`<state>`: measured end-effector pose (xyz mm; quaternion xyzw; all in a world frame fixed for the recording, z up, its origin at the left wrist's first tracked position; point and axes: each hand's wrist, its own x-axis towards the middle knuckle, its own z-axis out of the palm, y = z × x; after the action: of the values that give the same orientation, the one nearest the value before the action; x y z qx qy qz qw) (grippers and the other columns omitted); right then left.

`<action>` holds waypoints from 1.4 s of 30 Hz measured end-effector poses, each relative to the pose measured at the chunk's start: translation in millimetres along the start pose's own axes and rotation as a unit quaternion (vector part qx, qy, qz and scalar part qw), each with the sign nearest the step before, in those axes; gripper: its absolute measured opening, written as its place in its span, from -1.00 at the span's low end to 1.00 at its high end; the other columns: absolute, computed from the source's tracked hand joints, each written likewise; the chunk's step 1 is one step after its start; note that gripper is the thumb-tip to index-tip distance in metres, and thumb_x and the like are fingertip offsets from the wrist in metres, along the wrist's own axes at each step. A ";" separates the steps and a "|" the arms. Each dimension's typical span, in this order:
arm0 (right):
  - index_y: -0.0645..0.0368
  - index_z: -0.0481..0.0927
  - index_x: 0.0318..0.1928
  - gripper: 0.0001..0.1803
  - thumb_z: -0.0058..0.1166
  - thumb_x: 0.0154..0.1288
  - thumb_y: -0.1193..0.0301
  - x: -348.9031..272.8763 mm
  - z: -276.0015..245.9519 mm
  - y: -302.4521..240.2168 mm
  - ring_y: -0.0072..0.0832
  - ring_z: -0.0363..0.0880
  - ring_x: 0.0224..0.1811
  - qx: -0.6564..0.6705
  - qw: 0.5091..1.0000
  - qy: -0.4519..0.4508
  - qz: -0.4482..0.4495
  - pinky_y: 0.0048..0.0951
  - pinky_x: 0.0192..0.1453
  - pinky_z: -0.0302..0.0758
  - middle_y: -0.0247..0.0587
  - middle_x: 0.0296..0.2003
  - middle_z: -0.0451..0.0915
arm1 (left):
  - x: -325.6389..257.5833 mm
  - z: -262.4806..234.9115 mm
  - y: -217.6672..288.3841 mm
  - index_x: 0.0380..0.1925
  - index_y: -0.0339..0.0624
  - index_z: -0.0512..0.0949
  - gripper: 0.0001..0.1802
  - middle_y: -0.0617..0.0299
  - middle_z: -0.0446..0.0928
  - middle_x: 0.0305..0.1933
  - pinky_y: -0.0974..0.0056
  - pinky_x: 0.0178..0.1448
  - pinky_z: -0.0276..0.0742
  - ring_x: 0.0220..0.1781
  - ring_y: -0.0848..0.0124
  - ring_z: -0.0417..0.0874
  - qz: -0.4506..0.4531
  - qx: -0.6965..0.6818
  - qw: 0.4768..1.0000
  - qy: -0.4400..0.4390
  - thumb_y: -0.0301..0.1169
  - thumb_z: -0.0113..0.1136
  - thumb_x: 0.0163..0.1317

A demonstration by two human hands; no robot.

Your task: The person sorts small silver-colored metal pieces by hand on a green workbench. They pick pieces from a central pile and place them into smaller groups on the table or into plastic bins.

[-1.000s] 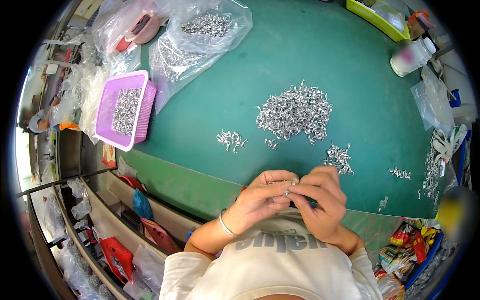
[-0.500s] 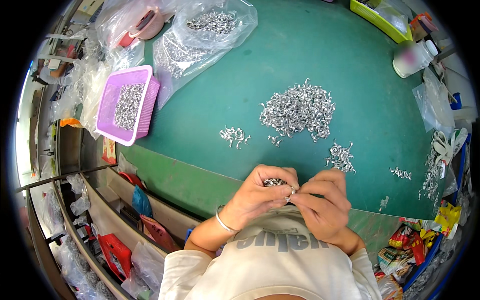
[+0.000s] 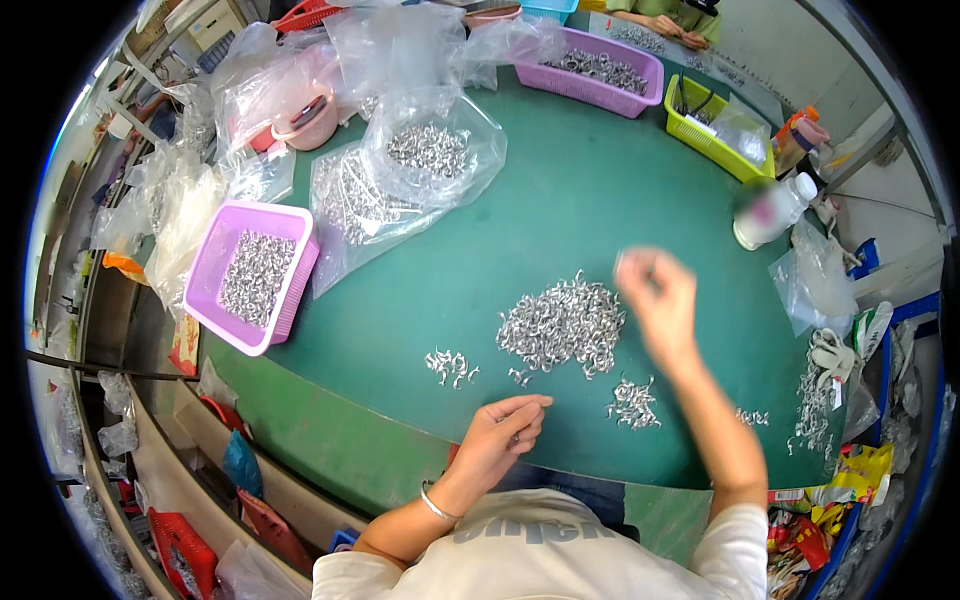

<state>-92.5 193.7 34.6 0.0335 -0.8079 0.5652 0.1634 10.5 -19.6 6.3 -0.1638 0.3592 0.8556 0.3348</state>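
Note:
My left hand (image 3: 502, 437) is closed in a loose fist near the front edge of the table. A little of the small curved silvery metal pieces shows between its curled fingers; the rest is hidden. My right hand (image 3: 660, 300) is raised just right of the large heap of such pieces (image 3: 562, 328), and its fingers are smeared by motion. Whether it holds anything cannot be made out. Smaller groups of the same pieces lie left of the heap (image 3: 452, 367) and below it to the right (image 3: 632, 403).
On the green table (image 3: 400, 310) stand a pink-purple basket (image 3: 300, 262) of pieces, clear bags (image 3: 470, 190) of pieces, a long purple basket (image 3: 590, 92), a lime-green tray (image 3: 715, 142) and a white bottle (image 3: 772, 212). A person (image 3: 665, 22) sits beyond the far edge.
My hands have come apart. The right one has swung forward past the heap; the left has drawn slightly left with its fingers folded. The view has tilted up, showing more of the far side.

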 end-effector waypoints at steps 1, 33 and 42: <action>0.29 0.56 -0.31 -0.81 0.11 0.13 0.40 49.6 -5.1 0.0 -0.62 0.44 -0.36 0.033 0.998 0.061 0.013 -0.55 -0.21 0.42 -0.35 -0.42 0.55 | 0.1 -0.6 -1.4 -0.19 -0.40 0.48 -0.78 0.36 0.25 -0.55 0.54 -0.56 0.05 -0.54 0.62 0.17 0.001 -0.003 1.000 0.006 -0.47 0.03 0.22; 0.24 0.53 -0.35 -0.80 0.08 -0.11 0.62 -127.0 -3.1 29.0 -0.25 0.42 -0.21 -0.232 0.954 -0.091 -0.165 -0.30 -0.11 0.33 -0.21 -0.31 0.48 | 7.7 -12.9 -21.5 -0.26 -0.34 0.43 -0.79 0.41 0.09 -0.65 0.51 -0.56 0.08 -0.60 0.60 0.10 -0.066 -0.146 0.985 -0.057 -0.38 -0.07 0.29; 0.25 0.52 -0.32 -0.83 0.13 -0.01 0.55 -113.3 -19.0 4.5 -0.25 0.39 -0.24 -0.280 0.959 -0.041 -0.023 -0.33 -0.18 0.29 -0.19 -0.34 0.49 | 8.8 -10.4 -27.0 -0.25 -0.32 0.41 -0.84 0.37 0.19 -0.53 0.51 -0.46 0.19 -0.49 0.57 0.21 -0.085 -0.230 0.967 -0.062 -0.45 -0.01 0.23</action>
<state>17.7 198.1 2.2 0.0281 -0.9388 0.3109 0.1458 23.2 -9.2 -19.1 -0.2127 0.1158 0.8923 0.3811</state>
